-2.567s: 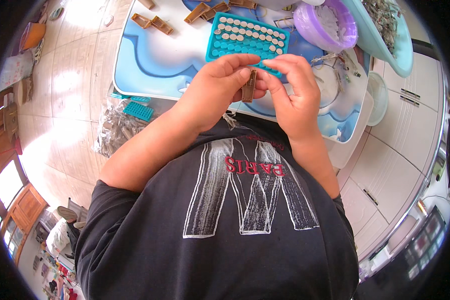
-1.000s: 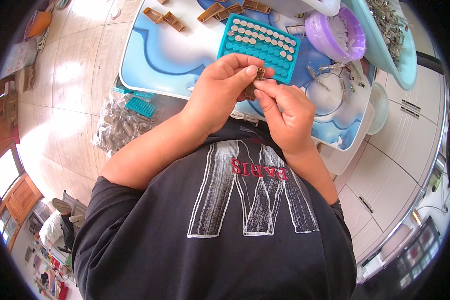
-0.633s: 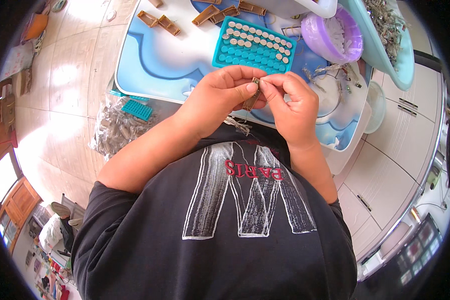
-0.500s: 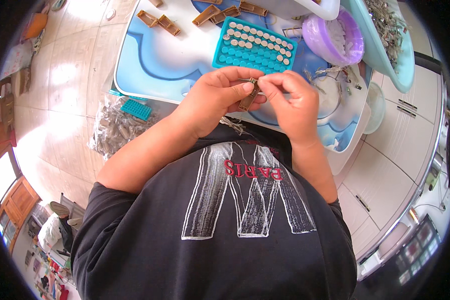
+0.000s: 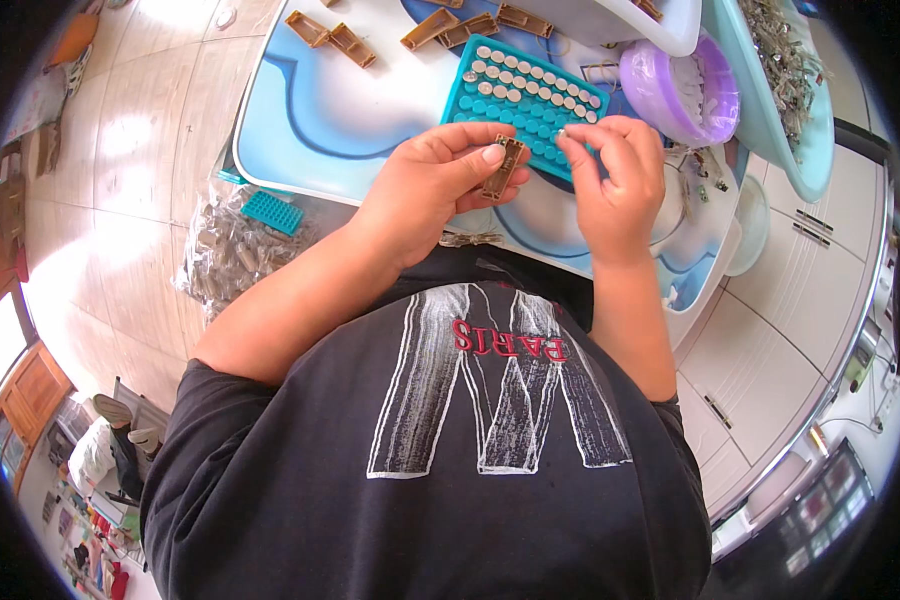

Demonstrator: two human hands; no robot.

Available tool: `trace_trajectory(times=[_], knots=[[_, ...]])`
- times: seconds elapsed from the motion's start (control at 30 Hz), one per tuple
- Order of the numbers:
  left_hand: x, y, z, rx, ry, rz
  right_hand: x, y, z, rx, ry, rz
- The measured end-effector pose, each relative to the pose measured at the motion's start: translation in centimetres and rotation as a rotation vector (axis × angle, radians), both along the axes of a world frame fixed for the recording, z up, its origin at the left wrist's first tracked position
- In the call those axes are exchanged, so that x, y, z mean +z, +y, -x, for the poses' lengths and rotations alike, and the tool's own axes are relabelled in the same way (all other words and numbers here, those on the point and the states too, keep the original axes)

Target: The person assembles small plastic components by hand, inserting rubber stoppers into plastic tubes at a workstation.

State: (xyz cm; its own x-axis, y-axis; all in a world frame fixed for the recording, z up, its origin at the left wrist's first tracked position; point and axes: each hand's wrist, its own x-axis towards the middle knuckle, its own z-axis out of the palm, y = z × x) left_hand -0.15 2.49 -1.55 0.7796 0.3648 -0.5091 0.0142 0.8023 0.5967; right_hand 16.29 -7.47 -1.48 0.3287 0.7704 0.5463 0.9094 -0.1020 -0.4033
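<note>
My left hand is closed on a small brown plastic casing, held upright between thumb and fingers, its hollow side showing. To its right, my right hand is raised over the near edge of a teal tray. Its thumb and forefinger pinch a tiny whitish piece, too small to make out well. White round discs fill the tray's far rows of round pockets, while several nearer pockets show bare teal.
More brown casings lie along the table's far side. A purple bowl of white pieces and a pale green basin of small metal parts stand at right. On the floor at left sits a clear bag with a teal tray.
My right hand has moved right, away from the brown casing, to the tray's near edge. My left hand keeps hold of the casing, which now stands slightly apart from my right fingers.
</note>
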Motion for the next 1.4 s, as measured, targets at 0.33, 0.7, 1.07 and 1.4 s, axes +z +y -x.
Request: trace_trajectory(times=[0.33,0.7,1.07,1.4], knots=[[-0.6,-0.1,-0.2,0.019,-0.021,0.000,0.2,0.3,3.3,0.127,0.126,-0.033],[-0.2,0.0,-0.3,0.013,0.019,0.020,-0.8,-0.9,-0.8,-0.170,0.113,0.026],[-0.2,0.1,-0.3,0.005,0.015,0.008,0.4,-0.6,0.7,-0.055,0.173,-0.030],[-0.5,0.1,-0.3,0.002,0.006,0.014,0.1,0.6,2.6,0.162,0.112,-0.023]])
